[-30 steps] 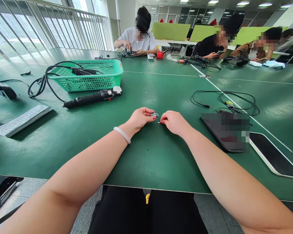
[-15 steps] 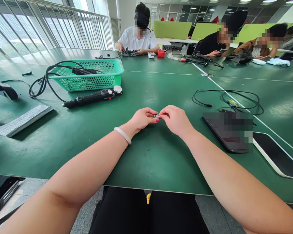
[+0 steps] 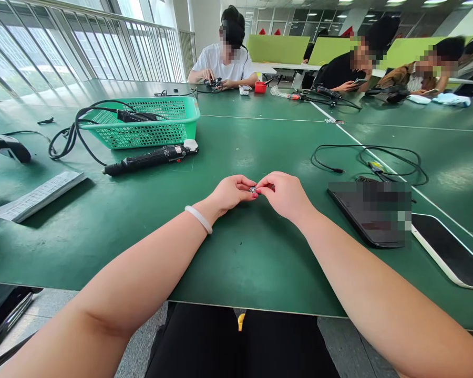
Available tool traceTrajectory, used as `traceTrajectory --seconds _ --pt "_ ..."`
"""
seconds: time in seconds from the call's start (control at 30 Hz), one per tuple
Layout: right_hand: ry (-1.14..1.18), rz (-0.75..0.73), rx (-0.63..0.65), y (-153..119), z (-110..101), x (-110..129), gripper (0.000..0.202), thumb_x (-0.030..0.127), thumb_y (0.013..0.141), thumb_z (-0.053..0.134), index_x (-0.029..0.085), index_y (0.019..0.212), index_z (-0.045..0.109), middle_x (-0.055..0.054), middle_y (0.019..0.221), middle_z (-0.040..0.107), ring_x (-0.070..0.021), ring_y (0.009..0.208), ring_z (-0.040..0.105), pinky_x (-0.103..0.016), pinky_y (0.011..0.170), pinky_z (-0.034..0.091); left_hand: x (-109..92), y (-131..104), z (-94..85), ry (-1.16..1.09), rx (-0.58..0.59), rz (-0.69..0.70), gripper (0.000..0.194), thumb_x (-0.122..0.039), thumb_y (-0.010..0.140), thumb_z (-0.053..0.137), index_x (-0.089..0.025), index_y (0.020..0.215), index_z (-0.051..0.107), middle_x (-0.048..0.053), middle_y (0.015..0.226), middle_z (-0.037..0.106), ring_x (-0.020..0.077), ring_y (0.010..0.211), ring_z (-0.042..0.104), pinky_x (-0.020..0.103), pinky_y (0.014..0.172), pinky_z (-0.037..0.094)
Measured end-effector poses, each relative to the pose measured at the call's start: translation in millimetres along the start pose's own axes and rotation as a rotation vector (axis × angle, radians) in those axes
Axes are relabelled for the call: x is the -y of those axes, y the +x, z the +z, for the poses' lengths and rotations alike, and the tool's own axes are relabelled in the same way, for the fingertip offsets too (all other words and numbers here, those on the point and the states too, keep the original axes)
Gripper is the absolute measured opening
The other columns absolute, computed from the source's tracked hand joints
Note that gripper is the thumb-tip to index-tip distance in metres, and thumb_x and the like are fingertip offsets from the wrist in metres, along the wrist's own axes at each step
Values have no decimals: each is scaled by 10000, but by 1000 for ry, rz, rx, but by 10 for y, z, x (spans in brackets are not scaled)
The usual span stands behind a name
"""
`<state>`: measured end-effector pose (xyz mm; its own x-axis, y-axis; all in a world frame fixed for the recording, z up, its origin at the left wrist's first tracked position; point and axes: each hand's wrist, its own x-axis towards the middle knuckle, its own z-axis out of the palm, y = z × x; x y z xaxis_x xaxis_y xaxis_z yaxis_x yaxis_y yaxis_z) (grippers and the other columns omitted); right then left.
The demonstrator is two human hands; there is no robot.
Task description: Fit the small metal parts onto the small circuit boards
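Observation:
Just above the green tabletop (image 3: 236, 262), my left hand (image 3: 230, 193) pinches a small black-and-silver part (image 3: 253, 189) between thumb and fingers. It is too small to name. My right hand (image 3: 281, 191) meets it from the other side, its thumb and index fingertip pressed together at the part's right edge. Whether those right fingertips hold a separate piece is hidden. A white band circles my left wrist. Beyond my left hand lies a black electric screwdriver (image 3: 150, 160) with a cord.
A green plastic basket (image 3: 142, 134) holds a black tool and cable. Folded paper (image 3: 41, 195) lies left. To the right are a coiled black cable (image 3: 390, 152), a dark flat device (image 3: 368, 220) and a white-edged phone (image 3: 451, 249). Several people sit across the table.
Both my hands keep almost the same place and grip; the small part looks slightly turned. Across the table, the person in white has raised a hand and a dark object.

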<state>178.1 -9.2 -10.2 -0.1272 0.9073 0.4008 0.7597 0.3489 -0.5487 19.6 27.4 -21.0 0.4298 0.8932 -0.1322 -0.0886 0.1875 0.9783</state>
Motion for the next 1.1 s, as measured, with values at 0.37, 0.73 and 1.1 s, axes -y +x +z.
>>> traceTrajectory --seconds 0.37,0.73,1.1 --pt "24 24 -21 14 -34 -5 152 168 773 548 213 714 680 -19 786 664 -160 712 575 -308 654 442 -6 -8 -8 -27 10 8 317 -20 527 784 -99 767 591 17 688 687 91 677 642 358 872 499" --pt "27 -37 -6 0 -18 5 178 160 783 544 221 721 699 -10 780 671 -146 687 574 -292 627 434 -19 -10 -1 -1 9 0 292 -7 554 766 -93 777 598 25 698 683 89 670 639 363 877 496" --pt "-8 -135 -52 -9 -24 -70 239 167 805 543 282 778 751 15 812 728 -177 820 631 -320 752 502 -31 -14 -3 -31 4 -19 294 -13 577 765 -96 802 595 26 714 684 96 700 648 359 877 501"
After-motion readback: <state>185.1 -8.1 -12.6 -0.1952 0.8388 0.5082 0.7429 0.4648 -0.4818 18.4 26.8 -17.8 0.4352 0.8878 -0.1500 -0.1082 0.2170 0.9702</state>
